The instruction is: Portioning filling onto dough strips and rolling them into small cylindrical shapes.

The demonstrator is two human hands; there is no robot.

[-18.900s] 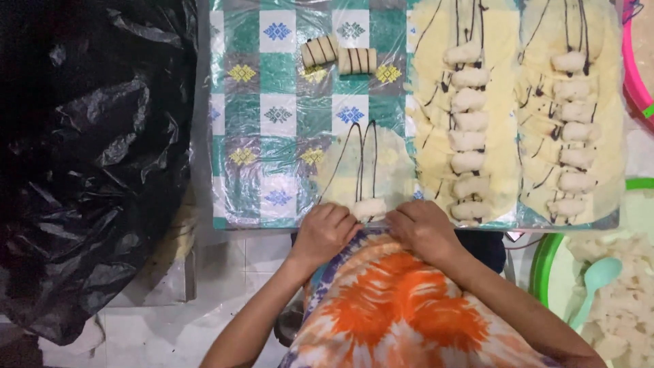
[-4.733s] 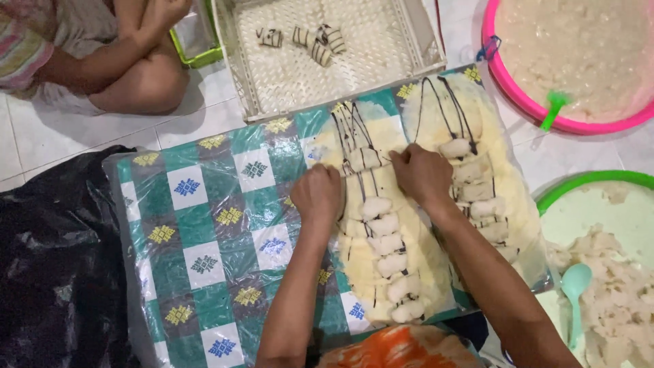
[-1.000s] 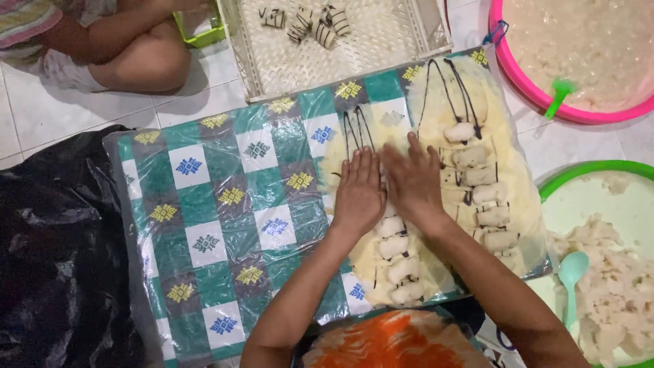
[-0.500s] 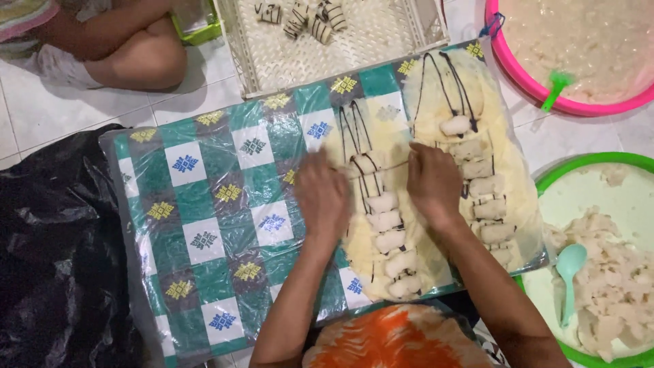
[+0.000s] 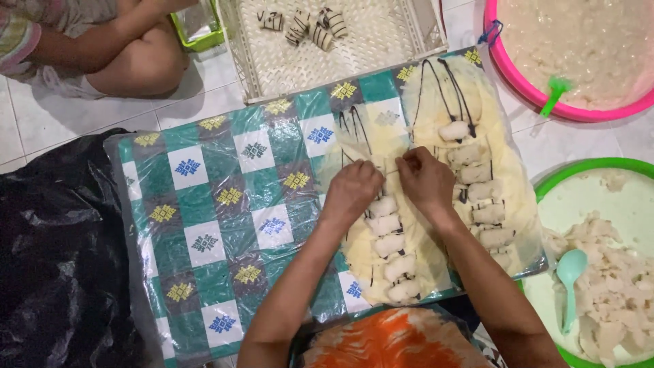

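- Dough sheet, pale yellow and thin with dark drizzled lines, is lying on the plastic-covered checked cloth; both hands are working at its upper part, near the top of a column of rolled pieces.
- Left hand is curling in, fingertips pinching the sheet's edge; right hand is doing likewise, thumb and fingers nipped on the same soft strip between them.
- Sheet is looking limp and tacky, so in my judgement it could tear if the two hands pull unevenly, or stick to the plastic and stretch out of shape.
- Dark lines could be smearing onto the fingers, and a loose roll might be opening up again.
- Second sheet, just to the right, is carrying its own column of small white rolls.
- Green basin, smooth plastic, is holding lumpy white pieces and a mint spoon.
- Farther off, a cream lattice tray is bearing striped finished rolls; a pink basin is holding wet, pale, grainy filling.
- Another person's knee is resting beyond the cloth.
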